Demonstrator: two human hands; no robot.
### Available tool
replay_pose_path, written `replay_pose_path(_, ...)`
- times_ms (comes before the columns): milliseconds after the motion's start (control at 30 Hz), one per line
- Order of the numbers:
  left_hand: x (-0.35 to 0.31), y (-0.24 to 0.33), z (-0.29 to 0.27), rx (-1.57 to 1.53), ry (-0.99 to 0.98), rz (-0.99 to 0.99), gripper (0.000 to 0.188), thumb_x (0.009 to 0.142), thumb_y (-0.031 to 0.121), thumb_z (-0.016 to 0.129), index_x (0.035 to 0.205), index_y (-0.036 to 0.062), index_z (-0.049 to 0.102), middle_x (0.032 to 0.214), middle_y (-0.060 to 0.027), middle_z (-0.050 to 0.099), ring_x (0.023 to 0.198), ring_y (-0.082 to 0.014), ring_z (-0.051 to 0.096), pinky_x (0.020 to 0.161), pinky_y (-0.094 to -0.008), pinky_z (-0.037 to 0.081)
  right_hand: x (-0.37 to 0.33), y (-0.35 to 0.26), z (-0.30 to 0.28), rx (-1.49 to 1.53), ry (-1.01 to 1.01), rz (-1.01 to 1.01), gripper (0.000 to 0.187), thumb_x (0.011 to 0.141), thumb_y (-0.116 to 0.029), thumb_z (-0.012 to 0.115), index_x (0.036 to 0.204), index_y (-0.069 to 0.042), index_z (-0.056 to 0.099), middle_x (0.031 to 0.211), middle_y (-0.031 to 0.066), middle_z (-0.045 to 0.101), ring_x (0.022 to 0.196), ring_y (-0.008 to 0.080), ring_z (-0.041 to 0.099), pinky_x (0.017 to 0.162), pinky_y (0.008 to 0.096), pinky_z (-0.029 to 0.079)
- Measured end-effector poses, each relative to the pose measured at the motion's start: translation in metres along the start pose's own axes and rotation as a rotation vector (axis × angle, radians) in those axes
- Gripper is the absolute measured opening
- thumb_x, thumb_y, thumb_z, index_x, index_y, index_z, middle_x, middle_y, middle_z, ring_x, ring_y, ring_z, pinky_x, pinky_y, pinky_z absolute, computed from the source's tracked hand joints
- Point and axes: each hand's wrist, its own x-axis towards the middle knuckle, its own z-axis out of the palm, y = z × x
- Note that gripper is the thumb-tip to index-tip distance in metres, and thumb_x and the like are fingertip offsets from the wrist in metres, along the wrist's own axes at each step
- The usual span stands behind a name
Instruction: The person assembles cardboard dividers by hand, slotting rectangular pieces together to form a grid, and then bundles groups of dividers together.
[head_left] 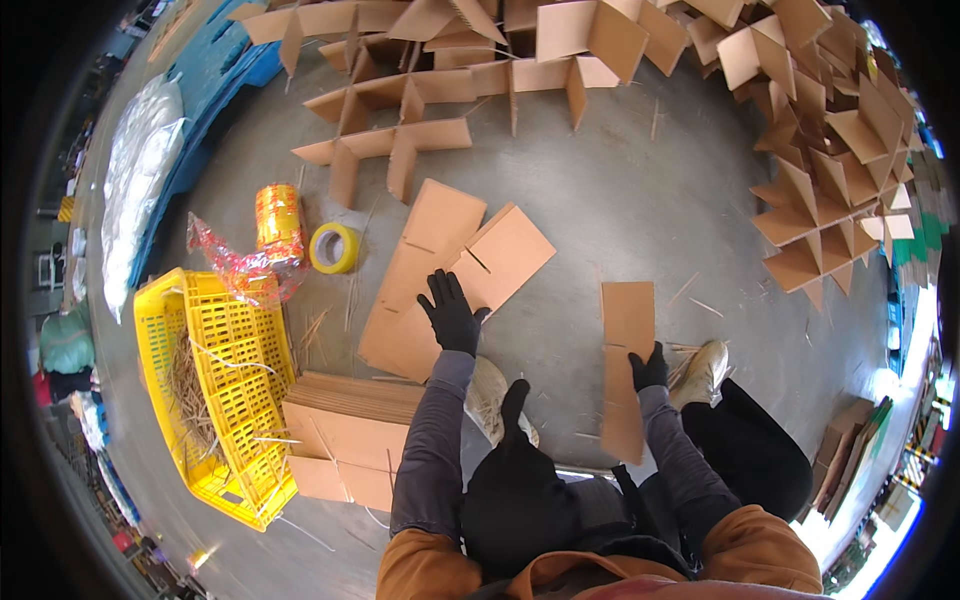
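My left hand (452, 312), in a black glove, lies with its fingers spread on slotted cardboard pieces on the floor. One of these is a long cardboard sheet (425, 230). A second slotted piece (515, 248) overlaps it at an angle, reaching up to the right. My right hand (650, 370), also black-gloved, grips the right edge of a narrow cardboard strip (628, 315). That strip points away from me between my feet, apart from the other two pieces; the fingers beneath it are hidden.
A bundled stack of flat cardboard (355, 390) lies by my left arm. Left of it stands a yellow plastic crate (225, 370) with scraps inside. Beyond are a yellow tape roll (334, 248) and wrapped tape rolls (278, 215). Assembled cardboard dividers (390, 135) line the far side; more dividers (835, 190) pile up right.
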Motion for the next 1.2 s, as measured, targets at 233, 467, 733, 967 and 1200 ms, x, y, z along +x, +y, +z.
replay_pose_path(233, -0.002, 0.043, -0.017, -0.223, 0.067, 0.062, 0.07, 0.071, 0.03, 0.071, 0.13, 0.0073, 0.042, 0.103, -0.0112, 0.055, 0.098, -0.0265, 0.054, 0.088, -0.0421, 0.042, 0.006, -0.103, -0.036, 0.152, 0.033, -0.219, 0.056, 0.08, -0.034, 0.06, 0.127, -0.018, 0.034, 0.087, 0.0248, 0.063, 0.081, 0.0455, 0.059, 0.065, 0.0519, 0.048)
replay_pose_path(467, -0.027, 0.112, -0.028, -0.418, -0.108, 0.469, 0.019, 0.081, 0.019, 0.058, 0.1, 0.0195, 0.063, 0.088, -0.0051, 0.054, 0.085, -0.0244, 0.056, 0.065, -0.0396, 0.048, 0.013, -0.176, -0.075, -0.185, -0.231, -0.259, 0.069, 0.082, -0.031, 0.056, 0.139, -0.022, 0.018, 0.075, 0.0242, 0.063, 0.07, 0.0436, 0.06, 0.06, 0.0515, 0.047)
replay_pose_path(733, -0.058, 0.134, -0.022, -0.374, -0.1, 0.575, 0.019, 0.086, 0.02, 0.052, 0.101, 0.0171, 0.062, 0.085, -0.0062, 0.052, 0.081, -0.0235, 0.055, 0.066, -0.038, 0.049, -0.008, -0.125, -0.003, -0.361, -0.34, -0.213, 0.078, 0.084, -0.012, 0.047, 0.144, -0.021, -0.002, 0.088, 0.0238, 0.062, 0.069, 0.0368, 0.063, 0.058, 0.047, 0.048)
replay_pose_path(967, 0.018, 0.081, -0.023, -0.868, -0.063, 0.463, 0.04, 0.081, 0.027, 0.059, 0.116, 0.0077, 0.055, 0.114, -0.0134, 0.056, 0.106, -0.0279, 0.053, 0.085, -0.038, 0.046, 0.017, -0.102, -0.005, -0.323, -0.322, -0.009, 0.079, 0.088, -0.022, 0.047, 0.143, -0.027, -0.009, 0.099, 0.0235, 0.062, 0.071, 0.0359, 0.063, 0.061, 0.0481, 0.048)
replay_pose_path(1200, 0.061, 0.007, -0.006, 0.084, -0.061, 0.16, 0.077, 0.057, 0.046, 0.079, 0.116, 0.007, 0.05, 0.101, -0.0116, 0.055, 0.091, -0.0285, 0.055, 0.07, -0.043, 0.047, -0.039, 0.043, -0.017, -0.095, -0.029, 0.216, 0.054, 0.077, -0.038, 0.063, 0.117, -0.004, 0.051, 0.103, 0.0243, 0.06, 0.101, 0.039, 0.056, 0.084, 0.0437, 0.045)
